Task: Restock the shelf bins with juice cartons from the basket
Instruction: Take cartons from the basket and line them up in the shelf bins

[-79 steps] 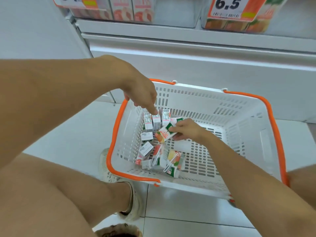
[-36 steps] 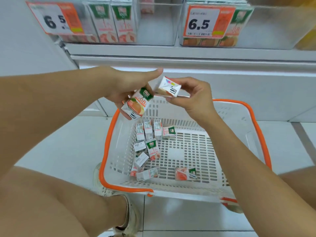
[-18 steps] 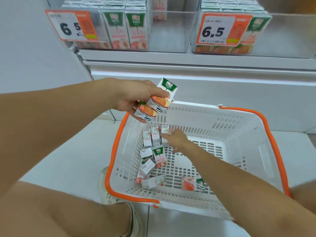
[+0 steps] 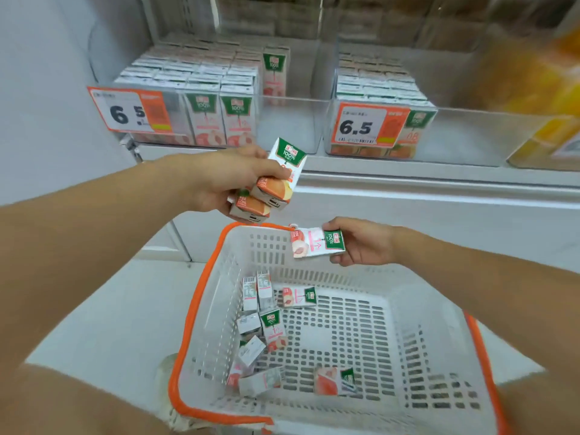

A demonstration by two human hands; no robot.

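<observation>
My left hand grips stacked peach-printed juice cartons; my right hand pinches another carton above the white orange-rimmed plastic basket. Clear shelf bins ahead, orange price tags fronting them.

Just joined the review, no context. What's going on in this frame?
A person is restocking juice cartons from a white basket on the floor. The left hand grips two cartons; the right hand holds a pink carton above the basket. About nine more lie in the basket. The left shelf bin has an open gap at its right.
</observation>
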